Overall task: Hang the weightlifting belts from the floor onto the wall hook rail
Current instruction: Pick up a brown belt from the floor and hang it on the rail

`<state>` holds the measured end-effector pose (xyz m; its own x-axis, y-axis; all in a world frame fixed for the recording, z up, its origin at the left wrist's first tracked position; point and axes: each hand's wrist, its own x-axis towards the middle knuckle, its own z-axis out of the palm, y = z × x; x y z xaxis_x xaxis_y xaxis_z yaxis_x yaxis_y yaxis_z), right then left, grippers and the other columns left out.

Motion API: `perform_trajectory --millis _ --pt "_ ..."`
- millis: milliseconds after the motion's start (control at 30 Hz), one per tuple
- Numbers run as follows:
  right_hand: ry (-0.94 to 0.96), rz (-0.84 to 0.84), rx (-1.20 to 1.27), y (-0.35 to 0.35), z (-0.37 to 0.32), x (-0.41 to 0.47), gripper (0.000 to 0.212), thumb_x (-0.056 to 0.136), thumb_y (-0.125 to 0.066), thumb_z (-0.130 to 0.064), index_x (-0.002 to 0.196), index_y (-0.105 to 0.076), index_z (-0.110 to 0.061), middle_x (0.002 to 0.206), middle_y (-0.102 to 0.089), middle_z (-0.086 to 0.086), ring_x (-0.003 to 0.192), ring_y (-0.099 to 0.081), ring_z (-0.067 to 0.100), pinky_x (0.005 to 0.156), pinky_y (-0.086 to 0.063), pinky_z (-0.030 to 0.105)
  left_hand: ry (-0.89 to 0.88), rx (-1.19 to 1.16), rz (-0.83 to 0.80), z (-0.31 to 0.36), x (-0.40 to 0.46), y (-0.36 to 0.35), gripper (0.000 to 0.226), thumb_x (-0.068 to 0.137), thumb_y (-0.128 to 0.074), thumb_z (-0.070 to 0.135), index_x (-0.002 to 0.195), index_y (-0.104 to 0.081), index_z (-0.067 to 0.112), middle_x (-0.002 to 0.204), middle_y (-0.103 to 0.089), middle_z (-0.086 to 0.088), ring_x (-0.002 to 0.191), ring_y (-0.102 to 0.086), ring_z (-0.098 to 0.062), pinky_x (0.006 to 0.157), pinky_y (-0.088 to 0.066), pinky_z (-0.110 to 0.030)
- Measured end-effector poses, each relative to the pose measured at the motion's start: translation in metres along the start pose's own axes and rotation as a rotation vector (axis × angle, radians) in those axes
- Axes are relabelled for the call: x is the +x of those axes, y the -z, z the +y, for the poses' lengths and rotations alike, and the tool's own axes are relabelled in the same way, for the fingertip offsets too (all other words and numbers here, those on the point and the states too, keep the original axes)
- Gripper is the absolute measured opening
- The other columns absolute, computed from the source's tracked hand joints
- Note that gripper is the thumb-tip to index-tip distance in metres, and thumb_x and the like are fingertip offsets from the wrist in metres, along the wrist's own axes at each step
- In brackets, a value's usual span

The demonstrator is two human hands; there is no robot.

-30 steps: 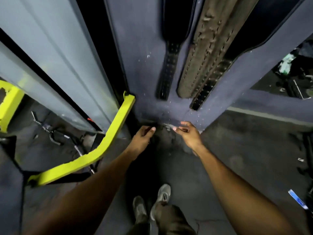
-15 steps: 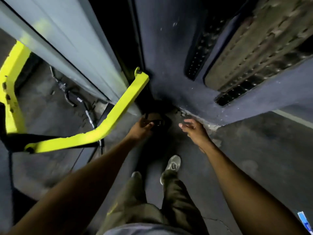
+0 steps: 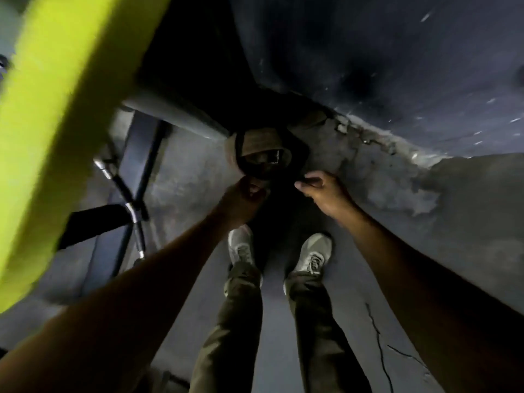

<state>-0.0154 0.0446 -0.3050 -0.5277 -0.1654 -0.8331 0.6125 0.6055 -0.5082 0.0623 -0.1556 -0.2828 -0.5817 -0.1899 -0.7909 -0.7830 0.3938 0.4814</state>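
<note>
A coiled weightlifting belt (image 3: 262, 150), tan inside with a dark outer band and a metal buckle, lies on the floor at the foot of the dark wall (image 3: 382, 66). My left hand (image 3: 245, 194) is at the near left edge of the coil, fingers curled on its dark rim. My right hand (image 3: 320, 187) is at the coil's near right edge, fingers pinched around a dark bit of strap. The hook rail and the hanging belts are out of view.
A blurred yellow machine bar (image 3: 54, 123) crosses the left side, close to my head. Under it lie a metal handle bar (image 3: 124, 199) and a black frame foot (image 3: 93, 225). My two shoes (image 3: 241, 245) stand just behind the belt on cracked concrete floor (image 3: 382, 350).
I have bent down far lower, so the hanging belts have left the frame. Both hands have dropped from the wall base onto the coiled belt and closed on it.
</note>
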Motion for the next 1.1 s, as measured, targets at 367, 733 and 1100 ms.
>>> perform_trajectory --millis 367,733,1100 --pt "0.151 0.079 -0.128 -0.05 0.095 0.226 0.091 0.084 -0.086 -0.025 0.158 -0.034 -0.015 0.148 -0.053 0.017 0.133 -0.057 0.03 0.111 -0.049 0.048 0.05 -0.509 -0.075 -0.065 0.243 -0.093 0.052 0.098 -0.065 0.035 0.14 -0.058 0.005 0.138 -0.064 -0.017 0.125 -0.063 -0.032 0.106 -0.052 -0.042" --pt "0.172 -0.036 -0.124 -0.055 0.07 0.24 0.081 0.093 -0.069 -0.003 0.162 -0.029 -0.018 0.156 -0.046 0.013 0.143 -0.046 0.032 0.117 -0.042 0.048 0.153 -1.169 0.079 -0.046 0.236 -0.094 0.039 0.108 -0.048 0.031 0.142 -0.055 0.013 0.137 -0.066 -0.011 0.114 -0.069 -0.03 0.081 -0.06 -0.043" --pt "0.028 -0.075 0.128 0.089 0.005 0.078 0.05 0.1 -0.045 -0.061 0.127 -0.062 -0.022 0.127 -0.068 0.008 0.113 -0.068 0.02 0.094 -0.053 0.034 -0.099 -0.405 -0.338 0.034 0.079 -0.054 0.016 0.101 -0.062 0.016 0.114 -0.063 0.026 0.118 -0.07 -0.003 0.111 -0.069 -0.028 0.097 -0.057 -0.052"
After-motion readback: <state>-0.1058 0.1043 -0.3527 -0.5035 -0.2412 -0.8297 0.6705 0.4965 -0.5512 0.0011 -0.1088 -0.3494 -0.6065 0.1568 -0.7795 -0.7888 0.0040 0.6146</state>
